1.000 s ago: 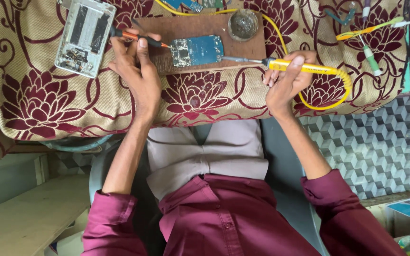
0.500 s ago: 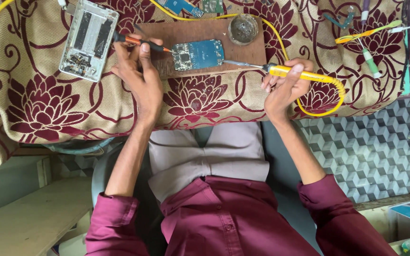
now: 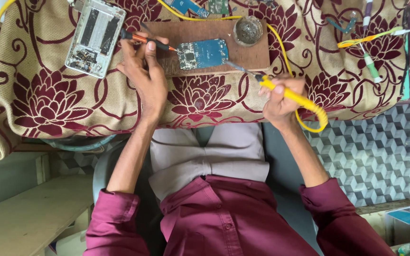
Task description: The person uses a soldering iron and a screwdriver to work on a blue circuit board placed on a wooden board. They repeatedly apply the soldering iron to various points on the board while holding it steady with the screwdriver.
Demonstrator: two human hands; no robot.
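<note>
Left hand pinching orange screwdriver, right hand gripping yellow soldering iron, both tips at blue circuit board on bench.

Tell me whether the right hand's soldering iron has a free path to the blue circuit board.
Probably yes: the right hand aims the soldering iron at the circuit board, with nothing between tip and board edge.

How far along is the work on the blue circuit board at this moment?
Already done: the opened white device casing lies aside, and the blue circuit board sits on the brown wooden board. In hand: the left hand holds an orange-handled screwdriver tip at the board's edge; the right hand holds a yellow-handled soldering iron pointing at its other edge. Left: the board is not back in the casing.
</note>
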